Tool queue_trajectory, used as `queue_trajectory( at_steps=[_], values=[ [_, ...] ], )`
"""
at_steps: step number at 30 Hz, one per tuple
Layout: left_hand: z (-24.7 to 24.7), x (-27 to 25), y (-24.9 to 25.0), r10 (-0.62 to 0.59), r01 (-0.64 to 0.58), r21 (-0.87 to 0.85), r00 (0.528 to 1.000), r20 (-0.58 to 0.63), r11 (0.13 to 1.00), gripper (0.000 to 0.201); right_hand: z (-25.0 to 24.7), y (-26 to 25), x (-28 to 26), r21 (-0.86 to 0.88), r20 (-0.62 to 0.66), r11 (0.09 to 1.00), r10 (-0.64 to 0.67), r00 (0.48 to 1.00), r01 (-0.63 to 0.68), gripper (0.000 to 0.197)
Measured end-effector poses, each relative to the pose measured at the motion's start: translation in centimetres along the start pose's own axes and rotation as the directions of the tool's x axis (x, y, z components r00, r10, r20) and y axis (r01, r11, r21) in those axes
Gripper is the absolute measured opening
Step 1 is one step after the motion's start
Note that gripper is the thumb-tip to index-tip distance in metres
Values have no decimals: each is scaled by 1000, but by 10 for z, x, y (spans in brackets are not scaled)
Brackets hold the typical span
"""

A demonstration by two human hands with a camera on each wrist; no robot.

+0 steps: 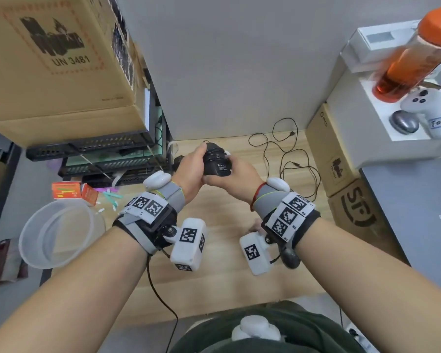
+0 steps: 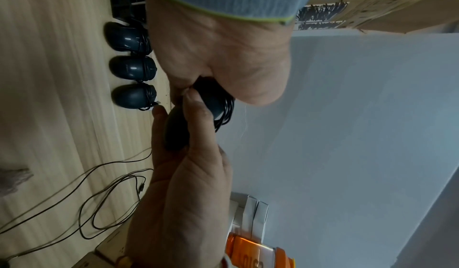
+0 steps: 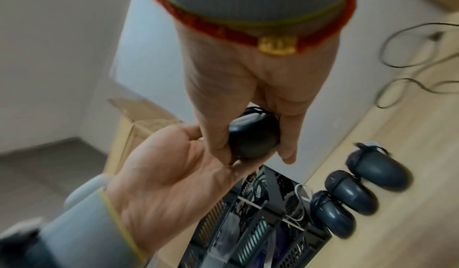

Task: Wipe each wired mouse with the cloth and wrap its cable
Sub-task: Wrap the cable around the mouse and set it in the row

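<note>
Both hands hold one black wired mouse (image 1: 216, 161) up above the wooden table (image 1: 214, 250), its underside label toward me and its cable wound in loops round the body. My left hand (image 1: 197, 163) grips the mouse's left side. My right hand (image 1: 228, 171) grips it from the right, thumb and fingers curled round the body (image 3: 253, 137). The wound loops show in the left wrist view (image 2: 223, 107). Three more dark mice with wrapped cables (image 3: 350, 191) lie in a row by the wall. A blurred grey cloth-like patch (image 2: 12, 178) lies on the table.
Loose black cables (image 1: 285, 154) sprawl at the back right. Black mesh racks (image 1: 99, 154) and a big cardboard box (image 1: 56, 59) stand at the left, with a clear plastic tub (image 1: 59, 233) in front. Boxes (image 1: 341, 179), a laptop (image 1: 418, 212) and an orange bottle (image 1: 413, 54) crowd the right.
</note>
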State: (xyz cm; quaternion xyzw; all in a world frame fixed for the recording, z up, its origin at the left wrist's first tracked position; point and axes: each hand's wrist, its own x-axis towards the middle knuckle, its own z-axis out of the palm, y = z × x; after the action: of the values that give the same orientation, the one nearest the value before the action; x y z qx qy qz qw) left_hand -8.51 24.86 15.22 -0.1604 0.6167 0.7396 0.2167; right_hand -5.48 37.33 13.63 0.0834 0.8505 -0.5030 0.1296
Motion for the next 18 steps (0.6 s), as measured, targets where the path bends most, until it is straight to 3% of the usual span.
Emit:
queue_trajectory(
  at_steps=[3,5,7,10,13,18],
  values=[
    [-10,6,-1,-2,-3,94,998,55,996,41,3,8,4,325,36,944,48,998,-57,34],
    [-13,12,-2,-1,-12,160,996,84,987,37,1,14,4,593,123,798,44,991,-109,21],
    [-13,17,-3,-8,-11,216,997,83,976,29,-3,16,0,710,215,685,11,977,-164,16],
    [-6,27,-12,-83,58,267,993,84,962,38,-9,27,0,760,312,602,-6,950,-246,16],
    [2,39,-16,-128,111,186,988,87,976,44,-16,38,20,787,350,534,30,936,-311,25],
    [9,62,-25,-139,134,86,989,56,987,44,-24,50,54,704,392,611,91,915,-362,35]
  ],
)
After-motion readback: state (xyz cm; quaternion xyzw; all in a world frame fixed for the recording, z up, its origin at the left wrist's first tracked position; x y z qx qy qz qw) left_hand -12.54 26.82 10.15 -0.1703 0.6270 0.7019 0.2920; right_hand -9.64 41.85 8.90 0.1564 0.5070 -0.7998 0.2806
